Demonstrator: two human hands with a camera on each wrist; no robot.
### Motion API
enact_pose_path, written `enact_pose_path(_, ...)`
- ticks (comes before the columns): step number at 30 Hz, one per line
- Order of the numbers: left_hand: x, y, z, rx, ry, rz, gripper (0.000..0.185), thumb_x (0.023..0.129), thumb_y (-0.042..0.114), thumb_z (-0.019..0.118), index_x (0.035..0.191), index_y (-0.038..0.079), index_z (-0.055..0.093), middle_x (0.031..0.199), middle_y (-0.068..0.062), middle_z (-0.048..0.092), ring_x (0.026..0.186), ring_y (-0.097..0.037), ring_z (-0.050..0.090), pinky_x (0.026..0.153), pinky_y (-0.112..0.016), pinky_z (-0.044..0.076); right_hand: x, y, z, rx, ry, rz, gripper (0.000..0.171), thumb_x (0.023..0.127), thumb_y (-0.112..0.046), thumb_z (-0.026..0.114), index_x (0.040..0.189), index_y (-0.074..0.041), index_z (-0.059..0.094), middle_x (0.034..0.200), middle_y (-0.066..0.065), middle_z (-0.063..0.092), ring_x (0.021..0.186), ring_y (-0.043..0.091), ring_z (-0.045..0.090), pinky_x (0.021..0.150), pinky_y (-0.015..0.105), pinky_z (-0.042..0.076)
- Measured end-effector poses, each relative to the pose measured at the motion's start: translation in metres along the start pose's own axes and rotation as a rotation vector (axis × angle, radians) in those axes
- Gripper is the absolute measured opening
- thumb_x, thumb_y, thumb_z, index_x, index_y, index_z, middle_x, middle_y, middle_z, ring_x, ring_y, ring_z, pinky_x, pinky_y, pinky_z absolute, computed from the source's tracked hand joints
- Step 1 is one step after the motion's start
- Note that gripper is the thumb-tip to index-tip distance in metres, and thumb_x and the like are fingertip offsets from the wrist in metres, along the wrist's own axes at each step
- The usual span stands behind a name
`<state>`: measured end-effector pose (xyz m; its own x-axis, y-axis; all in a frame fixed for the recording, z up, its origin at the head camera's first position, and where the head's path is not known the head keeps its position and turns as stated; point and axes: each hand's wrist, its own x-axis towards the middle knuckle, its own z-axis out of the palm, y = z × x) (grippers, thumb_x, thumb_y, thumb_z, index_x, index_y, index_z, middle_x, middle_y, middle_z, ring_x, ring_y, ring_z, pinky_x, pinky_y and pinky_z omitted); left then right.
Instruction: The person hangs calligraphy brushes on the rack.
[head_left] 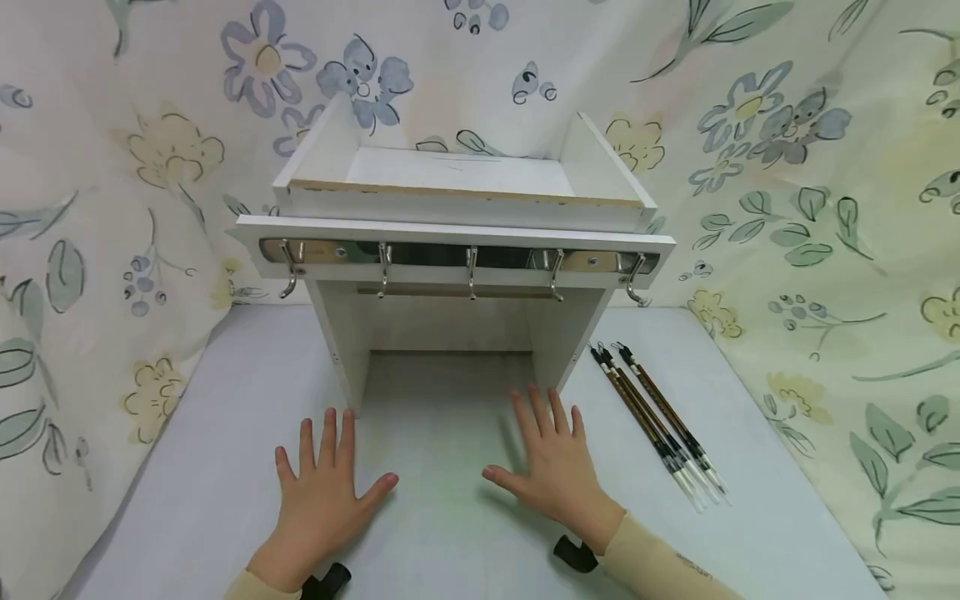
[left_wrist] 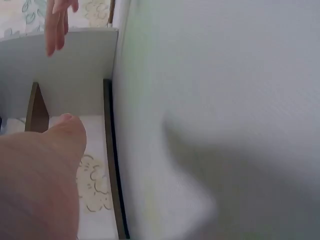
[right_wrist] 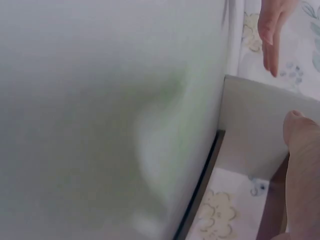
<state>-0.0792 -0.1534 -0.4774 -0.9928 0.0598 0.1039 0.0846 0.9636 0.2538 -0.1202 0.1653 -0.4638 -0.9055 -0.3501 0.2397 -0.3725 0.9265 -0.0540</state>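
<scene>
Head view: left hand [head_left: 324, 486] lying flat on the grey bench [head_left: 187, 500] at lower centre-left, fingers spread and straight, grip wide and holding nothing. Right hand [head_left: 551, 467] flat at lower centre-right, fingers likewise spread toward the white rack [head_left: 457, 242], grip wide and empty, fingertips just short of the rack's right leg. Rack standing at centre frame, open tray on top, a row of metal hooks [head_left: 471, 273] along its front rail. Three brushes [head_left: 660, 425] lying side by side on the bench at right of centre, near the right hand but apart from it. Flowered cloth [head_left: 825, 167] draped behind and along both sides. Left wrist view: thumb of the left hand [left_wrist: 45, 170] large at lower left, pale bench surface filling the right half, a white panel of the rack at upper left, fingers of the other hand [left_wrist: 56, 25] at the top edge. Right wrist view: blurred bench across the left, edge of the right hand [right_wrist: 302, 170] at lower right, the left hand's fingertips [right_wrist: 272, 30] at upper right, flowered cloth below.
</scene>
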Motion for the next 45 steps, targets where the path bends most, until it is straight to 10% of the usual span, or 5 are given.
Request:
enact_pose_path(18,0.028,-0.015,-0.015,-0.197,0.053,-0.012,0.121,0.081,0.074,0.054,0.152,0.004,-0.014,0.158,-0.026,0.000,0.141,-0.046,-0.014,0.103,-0.071,-0.013,-0.020,0.057,-0.014,0.168,-0.001,0.091,0.104,0.080,-0.079,0.049,0.156,-0.016,0.017,0.157,0.012,0.024,0.142,0.037,0.020,0.110,0.060,0.020)
enact_pose_path(30,0.048,-0.013,-0.018,-0.412,0.255,0.073,0.113,0.079,0.055,0.073,0.155,0.004,0.006,0.154,-0.026,0.021,0.139,-0.053,0.012,0.109,-0.068,0.005,-0.012,0.109,-0.012,0.294,0.107,0.198,0.096,0.079,-0.069,0.063,0.153,-0.018,0.029,0.143,0.016,0.045,0.126,0.039,0.044,0.097,0.060,0.039)
enact_pose_path(45,0.067,-0.012,-0.025,-0.698,0.285,0.060,0.099,0.085,0.042,0.073,0.155,0.030,0.005,0.155,-0.009,0.027,0.140,-0.034,0.026,0.110,-0.060,0.021,-0.008,0.165,-0.018,0.525,0.012,0.413,0.084,0.086,-0.060,0.062,0.150,-0.013,0.034,0.134,0.020,0.052,0.120,0.040,0.050,0.092,0.058,0.043)
